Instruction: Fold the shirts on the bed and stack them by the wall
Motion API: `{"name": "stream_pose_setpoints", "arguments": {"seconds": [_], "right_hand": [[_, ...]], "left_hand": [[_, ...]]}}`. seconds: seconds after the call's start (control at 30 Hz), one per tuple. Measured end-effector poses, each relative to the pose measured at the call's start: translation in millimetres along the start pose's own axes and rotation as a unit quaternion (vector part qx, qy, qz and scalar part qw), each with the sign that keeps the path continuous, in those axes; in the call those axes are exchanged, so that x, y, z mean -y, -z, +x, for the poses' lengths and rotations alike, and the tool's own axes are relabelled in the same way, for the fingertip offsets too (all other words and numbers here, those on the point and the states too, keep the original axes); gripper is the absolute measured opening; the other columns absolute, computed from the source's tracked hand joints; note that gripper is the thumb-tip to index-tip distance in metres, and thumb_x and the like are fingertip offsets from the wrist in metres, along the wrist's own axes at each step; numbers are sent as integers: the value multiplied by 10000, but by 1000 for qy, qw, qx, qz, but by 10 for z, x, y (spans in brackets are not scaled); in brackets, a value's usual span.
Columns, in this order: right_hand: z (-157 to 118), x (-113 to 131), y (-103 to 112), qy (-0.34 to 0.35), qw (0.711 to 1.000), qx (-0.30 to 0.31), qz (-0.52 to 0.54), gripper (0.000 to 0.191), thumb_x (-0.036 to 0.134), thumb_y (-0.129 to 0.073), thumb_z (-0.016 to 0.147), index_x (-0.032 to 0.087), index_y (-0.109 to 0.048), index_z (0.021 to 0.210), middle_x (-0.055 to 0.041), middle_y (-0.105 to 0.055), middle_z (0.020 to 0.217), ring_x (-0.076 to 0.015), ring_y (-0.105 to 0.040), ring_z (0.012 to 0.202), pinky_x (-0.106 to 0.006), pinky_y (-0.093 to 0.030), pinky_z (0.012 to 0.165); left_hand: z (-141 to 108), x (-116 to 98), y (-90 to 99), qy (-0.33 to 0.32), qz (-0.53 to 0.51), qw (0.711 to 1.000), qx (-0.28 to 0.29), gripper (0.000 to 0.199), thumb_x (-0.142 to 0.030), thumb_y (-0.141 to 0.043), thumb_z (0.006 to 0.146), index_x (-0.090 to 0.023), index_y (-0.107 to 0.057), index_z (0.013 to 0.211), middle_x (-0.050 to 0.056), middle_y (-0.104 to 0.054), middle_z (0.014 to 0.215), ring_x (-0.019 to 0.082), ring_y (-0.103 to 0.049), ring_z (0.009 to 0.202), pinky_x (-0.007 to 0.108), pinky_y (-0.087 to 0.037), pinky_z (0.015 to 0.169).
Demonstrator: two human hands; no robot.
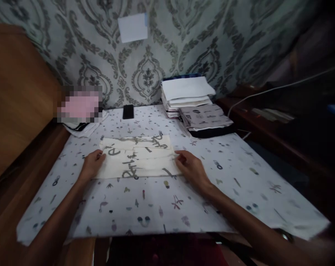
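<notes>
A cream cloth with dark printed lettering (145,160) lies on the patterned table cover, folded into a wide, flat rectangle. My left hand (93,162) pinches its left end, fingers curled and pressed together. At the opposite end, my right hand (192,168) has its thumb and fingers closed on the right edge. Along the far side of the cloth, a folded strip overlaps the rest. The undersides of both hands are hidden.
A black phone (128,112) lies near the wall. Folded cloths (188,90) are stacked at the back right, beside a grey printed folded cloth (205,116). White fabric (85,129) lies at the back left under a blurred pink patch. A white cable (267,90) runs at right.
</notes>
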State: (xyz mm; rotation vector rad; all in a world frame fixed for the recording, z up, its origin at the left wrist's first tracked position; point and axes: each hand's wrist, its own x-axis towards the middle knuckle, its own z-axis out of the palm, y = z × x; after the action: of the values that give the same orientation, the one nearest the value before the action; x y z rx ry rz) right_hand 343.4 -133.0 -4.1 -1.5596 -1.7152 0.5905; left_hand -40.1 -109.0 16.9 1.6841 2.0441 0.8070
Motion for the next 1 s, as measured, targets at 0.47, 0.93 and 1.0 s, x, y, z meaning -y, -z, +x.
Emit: {"name": "stream_pose_setpoints", "arguments": {"seconds": [0.47,0.93,1.0], "right_hand": [[372,1023,-1135,343,898,258,-99,411,294,-407,994,146,-609,1320,-156,-542,1454,-277,-488,1355,-461,-431,1098],[294,1008,-1557,364,878,263,-169,500,378,-326,1039,135,-490,1443,-158,-379,1577,-274,-293,1488,-525,-247,1209],[296,1011,-1565,364,876,264,-174,503,376,-327,1038,124,-493,1441,-163,-380,1575,-278,-290,1489,-525,-246,1208]], "left_hand": [[-232,228,363,72,-156,981,91,413,-454,-551,780,-204,-573,1108,-53,-561,636,121,-443,498,232,-331,468],[-793,390,363,30,-127,991,35,380,-324,-577,814,-221,-557,1179,8,-649,884,188,-607,821,302,-458,745],[-838,420,316,27,-134,990,26,387,-266,-558,795,-223,-557,1180,18,-649,926,199,-616,889,317,-468,793]]}}
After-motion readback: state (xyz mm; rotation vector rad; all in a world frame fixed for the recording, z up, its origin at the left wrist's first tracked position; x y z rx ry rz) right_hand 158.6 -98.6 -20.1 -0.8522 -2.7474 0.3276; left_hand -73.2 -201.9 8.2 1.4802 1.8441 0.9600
